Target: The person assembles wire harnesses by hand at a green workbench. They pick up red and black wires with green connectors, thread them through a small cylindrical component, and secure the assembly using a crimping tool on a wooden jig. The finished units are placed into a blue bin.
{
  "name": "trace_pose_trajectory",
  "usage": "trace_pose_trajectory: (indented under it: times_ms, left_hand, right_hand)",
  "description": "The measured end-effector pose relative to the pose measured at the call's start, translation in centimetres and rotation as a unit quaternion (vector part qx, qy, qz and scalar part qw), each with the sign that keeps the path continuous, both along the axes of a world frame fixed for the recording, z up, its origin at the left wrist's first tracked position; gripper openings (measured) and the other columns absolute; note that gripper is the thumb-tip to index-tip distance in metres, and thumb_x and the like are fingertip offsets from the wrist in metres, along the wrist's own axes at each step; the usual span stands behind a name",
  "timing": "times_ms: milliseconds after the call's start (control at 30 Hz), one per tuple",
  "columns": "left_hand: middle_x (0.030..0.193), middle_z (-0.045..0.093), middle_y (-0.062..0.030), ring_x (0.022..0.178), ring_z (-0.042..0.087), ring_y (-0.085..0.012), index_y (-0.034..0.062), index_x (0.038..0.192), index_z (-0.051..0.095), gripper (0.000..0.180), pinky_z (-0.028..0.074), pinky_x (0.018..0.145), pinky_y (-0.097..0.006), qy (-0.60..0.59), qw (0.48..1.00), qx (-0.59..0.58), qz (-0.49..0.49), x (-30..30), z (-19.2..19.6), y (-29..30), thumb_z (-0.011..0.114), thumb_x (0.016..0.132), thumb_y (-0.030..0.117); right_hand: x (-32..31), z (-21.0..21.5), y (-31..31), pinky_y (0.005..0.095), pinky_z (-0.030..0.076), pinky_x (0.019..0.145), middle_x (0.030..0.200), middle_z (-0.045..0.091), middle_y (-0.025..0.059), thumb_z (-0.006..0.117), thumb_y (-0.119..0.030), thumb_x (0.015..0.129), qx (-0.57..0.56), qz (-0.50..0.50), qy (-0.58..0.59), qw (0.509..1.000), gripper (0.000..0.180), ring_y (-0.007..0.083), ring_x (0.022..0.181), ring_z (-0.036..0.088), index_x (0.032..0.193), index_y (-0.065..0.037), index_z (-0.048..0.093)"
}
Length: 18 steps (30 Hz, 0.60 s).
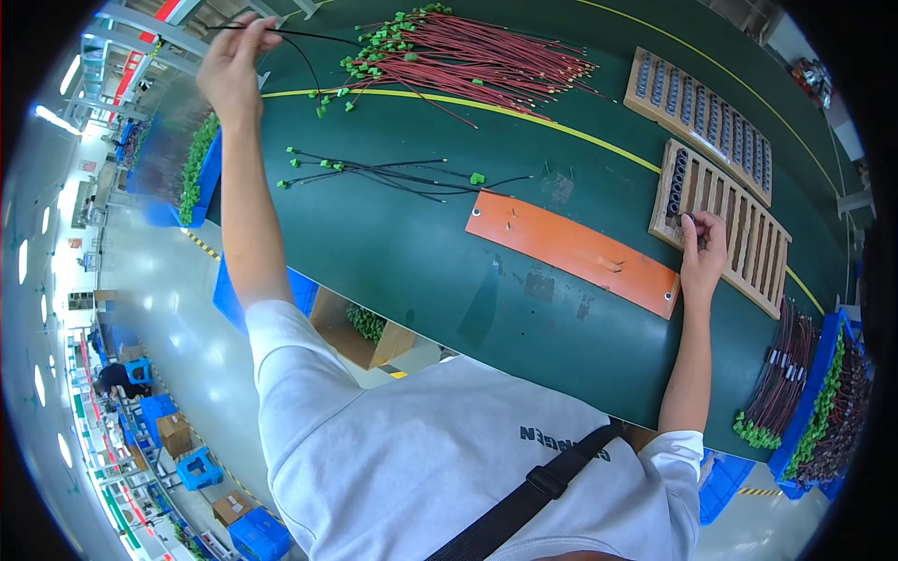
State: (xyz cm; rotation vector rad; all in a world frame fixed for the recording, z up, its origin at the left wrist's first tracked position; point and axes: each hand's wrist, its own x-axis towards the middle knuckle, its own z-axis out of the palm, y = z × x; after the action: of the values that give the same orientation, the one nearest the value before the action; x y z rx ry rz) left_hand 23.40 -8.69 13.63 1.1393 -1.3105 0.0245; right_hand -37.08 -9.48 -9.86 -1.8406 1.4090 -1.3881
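Observation:
My left hand (234,67) is raised at the far left, fingers closed on a thin black wire (323,37). A dark strand curves down from that hand toward some green connectors. My right hand (704,251) is at the near edge of a slotted wooden rack (739,220), thumb and fingers pinched at a small dark piece (689,218), partly hidden. Black ring-shaped parts (675,182) fill the rack's leftmost slot. Left of my right hand lies an orange board (571,248) with small pins. Several black wires with green ends (374,171) lie beyond it.
A large pile of red wires with green connectors (468,61) covers the far table. Another wooden rack (702,112) holds rows of dark round parts. Wire bundles (781,374) and a blue bin (812,402) stand at right; a cardboard box (351,332) is below the table's near edge.

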Motion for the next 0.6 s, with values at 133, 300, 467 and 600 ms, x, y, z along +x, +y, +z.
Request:
trace_pose_trajectory:
  times_ms: [133,300,467,600]
  left_hand:
    - [0.101,0.076,-0.0107,0.095,0.068,-0.0149,-0.0054,0.089,0.073,0.013,0.052,0.093,-0.03,-0.023,0.998,0.035,-0.054,-8.1,-4.3,-0.9,0.068,0.097,0.004]
    - [0.085,0.063,-0.0081,0.074,0.058,-0.0193,0.0005,0.103,0.071,0.016,0.048,0.07,-0.031,-0.219,0.948,0.135,-0.184,-22.4,-8.6,1.5,0.06,0.103,0.012]
    - [0.083,0.06,-0.0106,0.072,0.057,-0.0245,-0.0034,0.107,0.071,0.016,0.047,0.067,-0.034,-0.192,0.892,0.21,-0.351,-29.8,-11.8,3.1,0.064,0.101,0.01]
    - [0.08,0.059,-0.0108,0.07,0.057,-0.0239,-0.004,0.103,0.071,0.015,0.046,0.065,-0.035,-0.18,0.873,0.243,-0.383,-31.1,-12.3,3.9,0.066,0.1,0.01]
  right_hand:
    - [-0.8,-1.0,-0.2,0.0247,0.05,0.084,0.104,0.065,0.0053,0.069,-0.008,0.1,0.01,-0.011,-0.13,0.991,0.015,0.0107,0.092,0.062,0.111,0.0,0.063]
    - [3.1,2.8,3.4,0.0286,0.055,0.091,0.117,0.073,0.0135,0.059,-0.008,0.106,0.057,0.057,-0.271,0.959,0.016,0.0138,0.097,0.068,0.12,-0.001,0.057]
    - [6.3,5.9,7.1,0.0339,0.058,0.096,0.12,0.071,0.0171,0.057,-0.007,0.106,0.061,0.103,-0.34,0.933,0.026,0.0204,0.11,0.068,0.13,0.003,0.06]
    - [6.3,6.8,7.9,0.032,0.058,0.092,0.119,0.071,0.0163,0.057,-0.013,0.108,0.043,0.087,-0.394,0.914,0.026,0.0184,0.104,0.069,0.129,0.002,0.061]
